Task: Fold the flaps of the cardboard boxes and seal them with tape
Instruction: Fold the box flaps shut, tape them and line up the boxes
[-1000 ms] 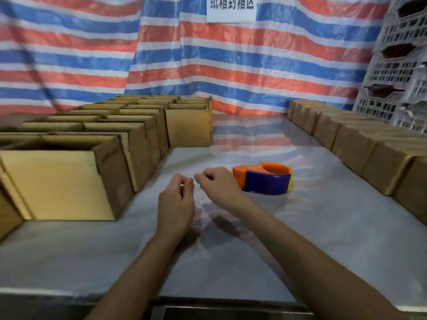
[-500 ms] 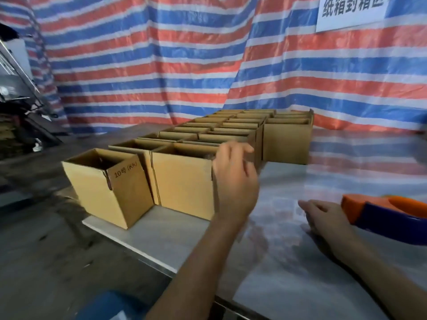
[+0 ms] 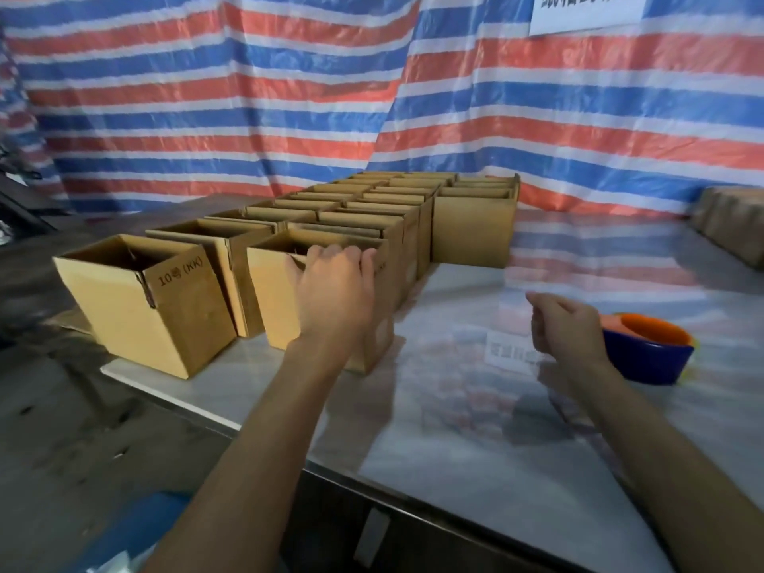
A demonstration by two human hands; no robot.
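Observation:
Several open brown cardboard boxes stand in two rows on the left part of the table. My left hand (image 3: 335, 295) grips the top near edge of the nearest box of the right row (image 3: 273, 299), fingers curled over its rim and into the opening. My right hand (image 3: 564, 328) hovers above the table with loosely curled fingers and holds nothing. Just right of that hand lies the orange and blue tape dispenser (image 3: 649, 353), partly hidden by the wrist.
A box marked "10号 (KK)" (image 3: 144, 303) stands at the table's left corner. The glossy white table (image 3: 475, 407) runs to a front edge near me. More boxes (image 3: 731, 225) line the far right. A striped tarp hangs behind.
My view swung left toward the box rows. My left hand reached out and took hold of the nearest box's rim. My right hand rose off the table beside the dispenser.

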